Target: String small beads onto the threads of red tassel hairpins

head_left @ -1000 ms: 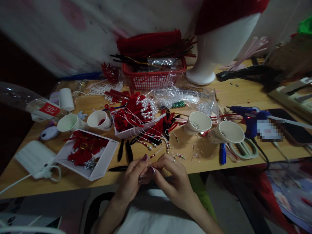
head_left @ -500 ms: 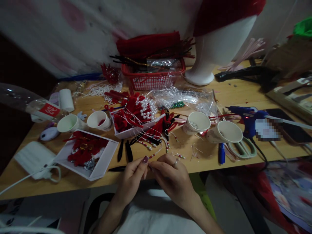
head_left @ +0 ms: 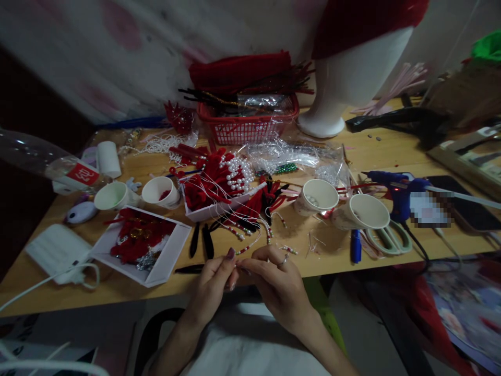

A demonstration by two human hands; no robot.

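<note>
Above my lap at the table's front edge, my left hand (head_left: 211,286) and my right hand (head_left: 279,292) meet with their fingertips pinched together. My left thumb presses on the end of a thin strand of red and white beads (head_left: 247,246). The right fingertips close against the same spot, and what they grip is hidden. From there the strand leads up toward a red ornament with white pearls (head_left: 235,175), which lies over a white box (head_left: 203,213). More beaded strands (head_left: 268,227) hang from it onto the table.
Paper cups (head_left: 319,196) with beads stand on both sides. To the left are a second white box (head_left: 172,263) of red pieces and a plastic bottle (head_left: 80,175). Scissors (head_left: 391,240), a blue marker (head_left: 356,245) and a glue gun (head_left: 399,193) lie right. Behind stands a red basket (head_left: 250,128).
My fingertips have shifted slightly; the left thumb has moved a little left and up, with other left fingertips now showing below. The view has moved slightly. Both hands stay pinched together.
</note>
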